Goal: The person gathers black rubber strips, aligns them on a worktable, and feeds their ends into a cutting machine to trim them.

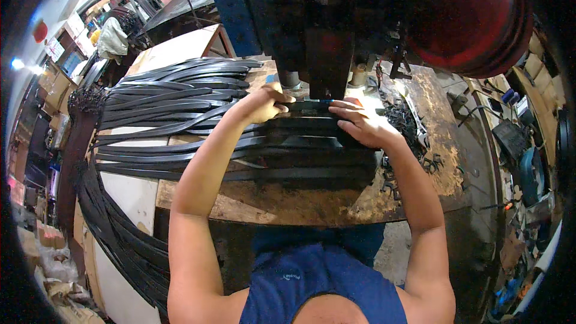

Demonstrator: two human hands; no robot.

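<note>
A flat black strap [309, 107] lies across the wooden bench, under the head of a dark press [327, 63]. My left hand [267, 104] closes on the strap just left of the press head, thumb and fingers bent around its edge. On the other side, my right hand [363, 125] grips the strap near its right end, fingers over the top and thumb nearer me. Closer to my body, more black straps [306, 142] lie side by side. Shadow hides exactly how my fingertips meet the strap.
Many long black straps [174, 108] fan out leftward, some drooping off a white board [129, 195]. Small black offcuts [401, 121] and a wrench [423, 138] lie right of the press. A large red wheel [462, 18] looms at upper right, blurred. The bench [300, 207] ends before my body.
</note>
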